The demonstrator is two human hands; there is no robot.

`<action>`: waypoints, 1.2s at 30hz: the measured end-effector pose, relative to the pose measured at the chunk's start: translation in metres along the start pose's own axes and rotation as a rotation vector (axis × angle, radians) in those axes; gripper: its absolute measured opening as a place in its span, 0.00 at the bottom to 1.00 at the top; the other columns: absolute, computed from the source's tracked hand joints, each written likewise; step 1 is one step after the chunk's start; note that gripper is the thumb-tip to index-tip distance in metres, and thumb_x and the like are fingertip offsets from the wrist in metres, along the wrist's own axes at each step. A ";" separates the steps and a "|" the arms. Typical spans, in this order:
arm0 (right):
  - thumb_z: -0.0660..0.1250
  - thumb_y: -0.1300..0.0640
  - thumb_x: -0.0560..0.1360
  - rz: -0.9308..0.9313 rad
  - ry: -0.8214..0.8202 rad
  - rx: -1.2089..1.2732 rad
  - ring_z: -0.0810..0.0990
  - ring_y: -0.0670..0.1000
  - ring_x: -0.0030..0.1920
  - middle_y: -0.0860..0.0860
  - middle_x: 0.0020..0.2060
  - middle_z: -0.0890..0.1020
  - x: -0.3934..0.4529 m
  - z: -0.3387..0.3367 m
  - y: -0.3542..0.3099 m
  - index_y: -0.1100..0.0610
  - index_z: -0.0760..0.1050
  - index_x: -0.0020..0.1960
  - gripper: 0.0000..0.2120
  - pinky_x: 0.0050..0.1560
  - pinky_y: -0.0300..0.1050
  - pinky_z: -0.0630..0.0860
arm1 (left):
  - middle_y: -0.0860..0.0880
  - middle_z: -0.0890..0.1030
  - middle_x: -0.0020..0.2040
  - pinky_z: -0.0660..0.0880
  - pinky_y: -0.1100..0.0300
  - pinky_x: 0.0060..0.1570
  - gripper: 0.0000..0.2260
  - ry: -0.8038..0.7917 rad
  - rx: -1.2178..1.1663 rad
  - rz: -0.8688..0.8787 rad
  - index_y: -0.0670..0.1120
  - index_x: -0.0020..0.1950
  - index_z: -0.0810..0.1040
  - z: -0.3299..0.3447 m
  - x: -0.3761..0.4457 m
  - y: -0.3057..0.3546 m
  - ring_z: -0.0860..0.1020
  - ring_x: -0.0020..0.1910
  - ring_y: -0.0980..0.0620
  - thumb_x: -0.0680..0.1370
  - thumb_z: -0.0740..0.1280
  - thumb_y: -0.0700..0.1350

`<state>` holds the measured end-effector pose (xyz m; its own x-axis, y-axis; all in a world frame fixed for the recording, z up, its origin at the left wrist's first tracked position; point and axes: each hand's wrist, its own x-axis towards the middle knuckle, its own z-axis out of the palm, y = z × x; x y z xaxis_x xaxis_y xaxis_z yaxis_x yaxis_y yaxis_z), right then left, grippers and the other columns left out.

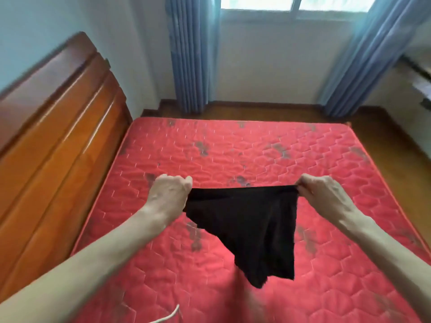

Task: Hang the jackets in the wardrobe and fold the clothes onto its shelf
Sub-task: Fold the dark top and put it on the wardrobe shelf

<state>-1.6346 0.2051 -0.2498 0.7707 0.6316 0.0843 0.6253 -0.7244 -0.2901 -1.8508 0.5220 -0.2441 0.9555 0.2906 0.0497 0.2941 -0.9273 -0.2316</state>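
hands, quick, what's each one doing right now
Left hand: grips one top corner of the black garment.
Right hand: pinches the other top corner.

A black cloth garment (251, 227) hangs between the left hand (169, 195) and right hand (326, 194), above the red quilted mattress (256, 155). An orange-brown wooden headboard (53, 136) stands left; blue pleated curtains (191, 54) hang behind.

no readable text, no labels, no brand marks, no numbers, no signs on anything in view
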 end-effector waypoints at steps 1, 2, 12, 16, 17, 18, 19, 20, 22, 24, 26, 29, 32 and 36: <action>0.70 0.59 0.77 0.029 0.025 -0.004 0.85 0.60 0.37 0.53 0.35 0.85 -0.004 -0.019 -0.001 0.56 0.80 0.44 0.03 0.38 0.55 0.80 | 0.51 0.80 0.29 0.69 0.58 0.30 0.18 -0.005 0.012 -0.015 0.50 0.37 0.68 -0.022 0.006 0.003 0.82 0.29 0.49 0.68 0.74 0.33; 0.70 0.60 0.76 0.066 0.053 -0.011 0.84 0.60 0.38 0.54 0.35 0.85 -0.009 -0.037 -0.002 0.57 0.81 0.44 0.03 0.38 0.54 0.80 | 0.50 0.82 0.34 0.70 0.57 0.32 0.13 -0.013 0.003 -0.039 0.49 0.40 0.71 -0.041 0.014 0.007 0.83 0.35 0.47 0.72 0.71 0.34; 0.67 0.59 0.75 0.267 0.435 -0.063 0.75 0.60 0.50 0.52 0.47 0.73 -0.032 -0.157 0.015 0.55 0.75 0.45 0.02 0.46 0.52 0.74 | 0.47 0.74 0.41 0.68 0.53 0.41 0.10 0.237 -0.644 -0.156 0.45 0.37 0.69 -0.120 0.053 0.037 0.75 0.43 0.43 0.73 0.69 0.42; 0.64 0.61 0.76 0.301 0.311 -0.176 0.75 0.58 0.52 0.51 0.48 0.72 -0.034 -0.187 0.024 0.54 0.74 0.48 0.03 0.45 0.49 0.70 | 0.49 0.79 0.40 0.69 0.53 0.43 0.03 0.213 -0.775 -0.224 0.47 0.42 0.73 -0.155 0.066 0.040 0.77 0.42 0.44 0.73 0.67 0.42; 0.63 0.60 0.76 0.334 0.257 -0.183 0.75 0.58 0.50 0.51 0.48 0.73 -0.034 -0.193 0.026 0.53 0.74 0.49 0.04 0.45 0.49 0.70 | 0.50 0.79 0.40 0.70 0.53 0.44 0.02 0.197 -0.790 -0.223 0.47 0.44 0.74 -0.163 0.068 0.040 0.77 0.42 0.45 0.74 0.66 0.42; 0.62 0.59 0.77 0.375 0.193 -0.170 0.77 0.58 0.47 0.51 0.47 0.76 -0.033 -0.199 0.027 0.53 0.74 0.50 0.04 0.45 0.50 0.72 | 0.51 0.80 0.41 0.71 0.53 0.46 0.03 0.181 -0.804 -0.214 0.48 0.46 0.75 -0.170 0.071 0.038 0.77 0.43 0.46 0.74 0.66 0.42; 0.61 0.59 0.77 0.415 0.129 -0.120 0.80 0.57 0.44 0.51 0.45 0.80 -0.032 -0.205 0.029 0.53 0.74 0.51 0.05 0.45 0.50 0.76 | 0.52 0.80 0.42 0.72 0.53 0.47 0.04 0.170 -0.825 -0.200 0.49 0.47 0.76 -0.177 0.074 0.036 0.77 0.44 0.47 0.73 0.65 0.43; 0.59 0.60 0.77 0.450 0.079 -0.018 0.83 0.58 0.39 0.52 0.41 0.84 -0.030 -0.211 0.030 0.54 0.75 0.51 0.07 0.43 0.51 0.80 | 0.52 0.81 0.42 0.73 0.53 0.48 0.06 0.156 -0.861 -0.181 0.51 0.47 0.77 -0.184 0.078 0.034 0.78 0.44 0.48 0.72 0.63 0.44; 0.55 0.65 0.79 0.492 0.048 0.298 0.86 0.56 0.32 0.56 0.36 0.87 -0.027 -0.222 0.028 0.57 0.77 0.51 0.12 0.34 0.48 0.82 | 0.52 0.82 0.39 0.73 0.55 0.44 0.13 0.108 -0.965 -0.114 0.49 0.44 0.81 -0.197 0.083 0.030 0.78 0.40 0.51 0.68 0.58 0.45; 0.53 0.68 0.81 0.482 0.100 0.560 0.88 0.54 0.35 0.59 0.40 0.88 -0.023 -0.231 0.023 0.61 0.78 0.54 0.15 0.32 0.43 0.81 | 0.51 0.79 0.33 0.71 0.58 0.38 0.14 0.068 -1.056 -0.057 0.43 0.40 0.82 -0.203 0.088 0.030 0.75 0.35 0.51 0.69 0.56 0.41; 0.55 0.68 0.82 0.442 0.207 0.680 0.89 0.52 0.41 0.59 0.44 0.88 -0.018 -0.235 0.022 0.62 0.80 0.56 0.15 0.38 0.43 0.84 | 0.49 0.74 0.30 0.68 0.57 0.35 0.13 0.030 -1.078 -0.063 0.36 0.38 0.79 -0.207 0.093 0.030 0.71 0.33 0.50 0.72 0.56 0.35; 0.60 0.69 0.82 0.465 0.264 1.096 0.89 0.48 0.40 0.58 0.45 0.87 -0.004 -0.247 0.025 0.60 0.82 0.53 0.12 0.45 0.40 0.84 | 0.48 0.72 0.31 0.69 0.55 0.36 0.12 0.027 -1.039 -0.115 0.33 0.40 0.78 -0.213 0.102 0.020 0.71 0.33 0.50 0.73 0.57 0.38; 0.65 0.64 0.80 0.538 0.167 1.678 0.87 0.46 0.37 0.53 0.40 0.87 0.010 -0.269 0.018 0.59 0.80 0.50 0.05 0.38 0.36 0.83 | 0.42 0.79 0.35 0.75 0.53 0.39 0.14 0.007 -1.102 -0.124 0.34 0.43 0.80 -0.227 0.107 0.009 0.76 0.35 0.48 0.76 0.59 0.42; 0.72 0.58 0.79 0.311 0.425 1.098 0.87 0.48 0.40 0.51 0.38 0.88 0.025 -0.284 0.010 0.58 0.83 0.50 0.04 0.44 0.39 0.83 | 0.45 0.82 0.36 0.74 0.60 0.37 0.14 0.083 -1.189 -0.172 0.37 0.42 0.80 -0.258 0.118 -0.002 0.78 0.35 0.52 0.77 0.61 0.45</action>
<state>-1.5741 0.1355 0.0198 0.9765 0.1828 0.1138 0.1300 -0.0796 -0.9883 -1.7334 0.4976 0.0125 0.8876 0.4560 0.0642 0.2120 -0.5283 0.8222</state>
